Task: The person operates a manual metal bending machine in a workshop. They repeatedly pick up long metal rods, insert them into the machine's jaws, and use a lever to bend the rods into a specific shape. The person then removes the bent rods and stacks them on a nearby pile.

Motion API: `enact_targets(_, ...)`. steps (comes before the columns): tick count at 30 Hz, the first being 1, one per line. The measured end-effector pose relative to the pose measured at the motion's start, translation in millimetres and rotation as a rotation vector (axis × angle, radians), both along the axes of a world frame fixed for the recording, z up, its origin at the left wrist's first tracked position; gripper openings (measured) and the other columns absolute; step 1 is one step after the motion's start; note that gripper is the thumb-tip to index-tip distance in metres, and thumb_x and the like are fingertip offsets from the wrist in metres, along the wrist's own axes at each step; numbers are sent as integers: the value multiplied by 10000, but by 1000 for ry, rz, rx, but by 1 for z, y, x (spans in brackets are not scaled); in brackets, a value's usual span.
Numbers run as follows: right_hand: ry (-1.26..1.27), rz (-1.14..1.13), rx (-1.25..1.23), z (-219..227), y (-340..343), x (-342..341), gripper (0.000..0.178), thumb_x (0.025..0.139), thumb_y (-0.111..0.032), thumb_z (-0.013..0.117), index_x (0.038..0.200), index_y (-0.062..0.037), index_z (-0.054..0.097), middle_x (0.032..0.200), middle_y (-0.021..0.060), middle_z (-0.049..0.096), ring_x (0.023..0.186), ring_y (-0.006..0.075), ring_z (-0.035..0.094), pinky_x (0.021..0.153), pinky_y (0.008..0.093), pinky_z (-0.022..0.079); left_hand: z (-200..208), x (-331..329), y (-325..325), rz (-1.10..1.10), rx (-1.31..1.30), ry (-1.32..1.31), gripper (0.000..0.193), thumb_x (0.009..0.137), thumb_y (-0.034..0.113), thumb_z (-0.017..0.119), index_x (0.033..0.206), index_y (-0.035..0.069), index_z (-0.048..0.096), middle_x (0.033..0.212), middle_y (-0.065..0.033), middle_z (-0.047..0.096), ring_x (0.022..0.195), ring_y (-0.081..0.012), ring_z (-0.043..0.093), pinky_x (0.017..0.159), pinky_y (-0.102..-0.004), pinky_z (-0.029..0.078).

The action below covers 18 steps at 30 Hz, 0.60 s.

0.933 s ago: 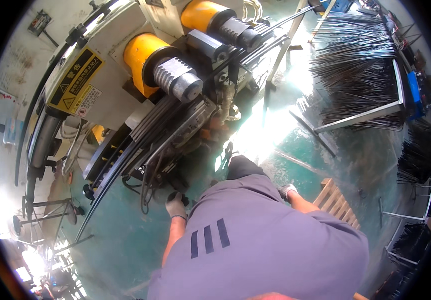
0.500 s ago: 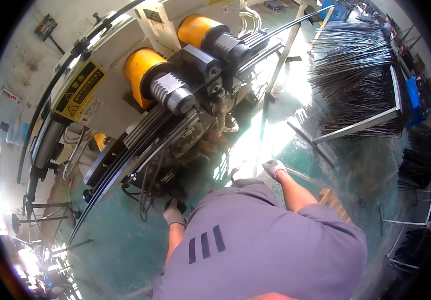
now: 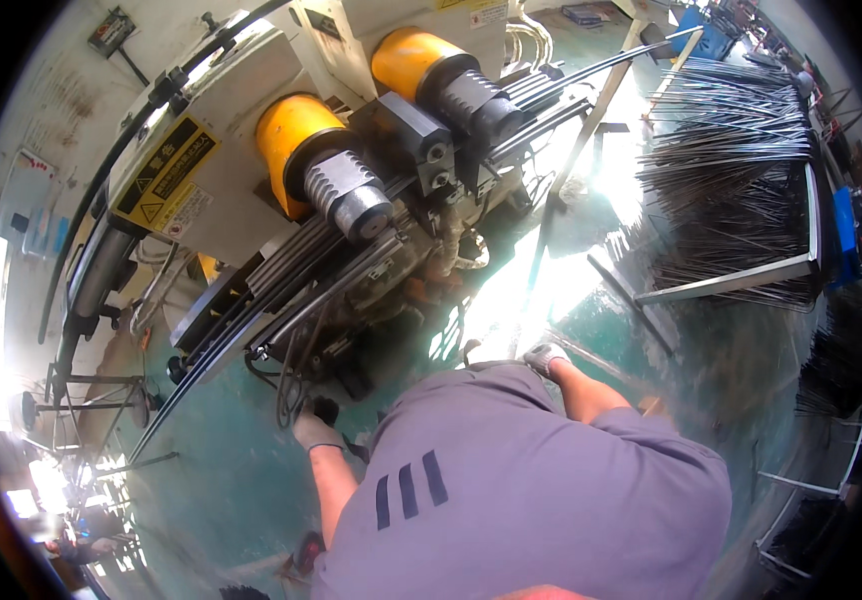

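My left hand [image 3: 318, 430], in a pale work glove with dark fingers, hangs left of my torso. It is nearest to the looped black cables [image 3: 291, 395] under the machine, apart from them as far as I can tell. My right hand [image 3: 548, 359], gloved too, is held out ahead of my right side over the sunlit floor. Its fingers look bent, but are too small to read clearly. I see nothing held in either glove. The machine [image 3: 351, 190], with two yellow housings and ribbed metal shafts, stands ahead to the left.
Long dark bars [image 3: 251, 310] run along the machine's front and stick out at both ends. At the right, a metal rack [image 3: 731, 281] holds many thin rods [image 3: 731, 140]. A loose metal bar [image 3: 631, 302] lies on the green floor. A white-framed stand [image 3: 801, 484] is at the lower right.
My left hand has swung outward to the left and slightly down. The right hand has drawn back a little toward my body. The machine and rack have shifted slightly right in view.
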State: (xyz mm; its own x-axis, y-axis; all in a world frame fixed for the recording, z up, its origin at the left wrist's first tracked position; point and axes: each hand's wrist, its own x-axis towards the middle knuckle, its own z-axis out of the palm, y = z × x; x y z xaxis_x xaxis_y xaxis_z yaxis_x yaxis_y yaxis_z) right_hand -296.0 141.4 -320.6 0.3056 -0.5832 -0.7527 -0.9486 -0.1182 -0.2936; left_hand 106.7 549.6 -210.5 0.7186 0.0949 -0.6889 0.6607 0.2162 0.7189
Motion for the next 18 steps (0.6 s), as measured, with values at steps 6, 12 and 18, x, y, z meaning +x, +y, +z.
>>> enact_targets(6,-64,-151,8,3,-28,-2,480,972,-426,682,1236,-54,831,1148,161,838,1098,288,781,977,400,575,37,41,20,95,-112,-119,202,1071,259,664,1133,81,737,987,-91,756,852,-269,731,816,-429,635)
enact_targets(12,-266,-355,-228,34,-109,16,505,990,-442,734,1284,-38,810,1212,172,823,1175,287,763,1060,400,556,108,96,31,97,-257,-298,254,1116,334,620,1094,105,727,995,-83,768,905,-279,735,889,-449,616)
enact_targets(18,-509,-504,-584,188,-214,59,554,968,-429,749,1331,-11,782,1140,162,827,1113,258,764,1045,371,553,207,131,44,75,-256,-615,391,1169,418,524,1209,68,694,1063,-99,753,986,-275,723,943,-432,584)
